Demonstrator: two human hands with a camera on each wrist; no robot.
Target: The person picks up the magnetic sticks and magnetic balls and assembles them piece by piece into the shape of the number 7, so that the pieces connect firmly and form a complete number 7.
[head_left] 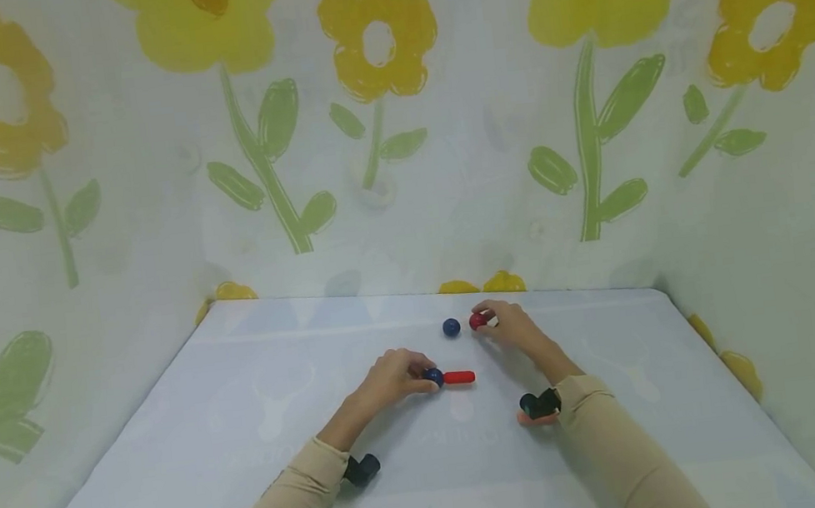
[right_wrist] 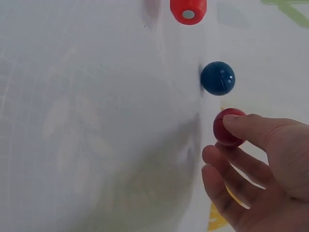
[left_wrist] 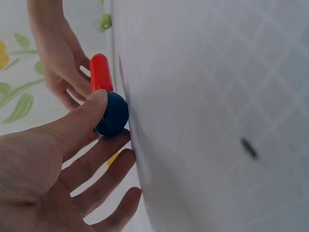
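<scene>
My left hand (head_left: 393, 377) pinches a glossy blue ball (left_wrist: 115, 115) between thumb and fingers, the other fingers spread. A short red rod (head_left: 459, 377) sticks out from that ball, pointing right; its free end shows a pale grey round spot in the right wrist view. Farther back, my right hand (head_left: 512, 327) holds a dark red ball (right_wrist: 229, 127) between thumb and fingertips. Just left of it, a second blue ball (head_left: 451, 328) rests on the table, a small gap from the red one.
The pale, faintly patterned table (head_left: 242, 390) ends at a back edge close behind the balls. A flower-printed curtain (head_left: 469, 130) surrounds it. Dark wrist cameras show at both sleeves, and an orange-pink piece (head_left: 535, 419) lies below the right one.
</scene>
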